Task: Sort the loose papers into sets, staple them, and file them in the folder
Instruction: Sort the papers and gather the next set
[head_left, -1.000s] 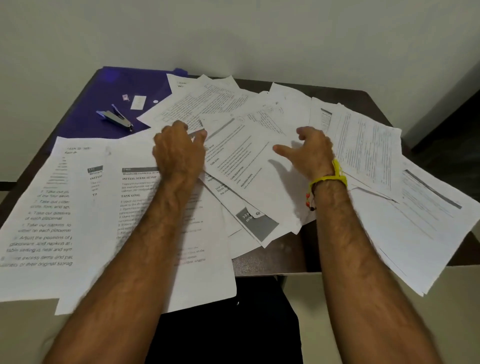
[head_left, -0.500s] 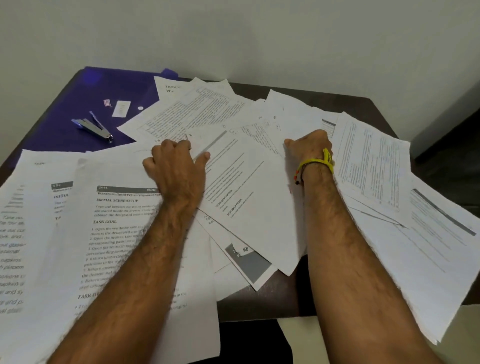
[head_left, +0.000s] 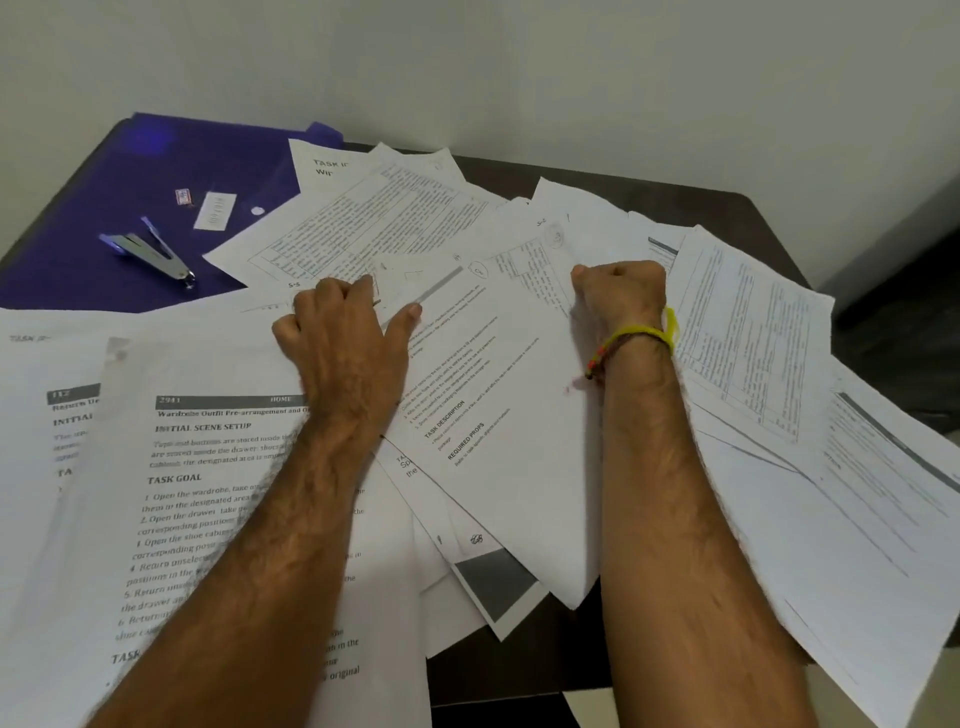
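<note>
Both of my hands have slid farther from me across the spread of papers since a second ago, and the right one has closed up. My left hand (head_left: 345, 332) now rests knuckles-up on the loose papers (head_left: 467, 374), its fingers (head_left: 332, 291) curled at the top edge of the tilted sheet headed "Task Description", thumb stretched out flat on that sheet. My right hand (head_left: 621, 299) is balled tight; whether its fingers hold a sheet edge I cannot tell, since they are tucked under.

These sheets are thin, light and limp, so I judge they will slide over each other and crease if bunched. Taking each one by a free corner or edge, pinched between thumb and finger, looks safest.

Papers cover most of the counter (head_left: 748, 218), fanned out and overlapping, some hanging off the near edge. I count at least a dozen, though the overlap hides the true number. One purple folder (head_left: 130, 171) lies left of the papers at the far corner, with one stapler (head_left: 150, 252) on it.
</note>
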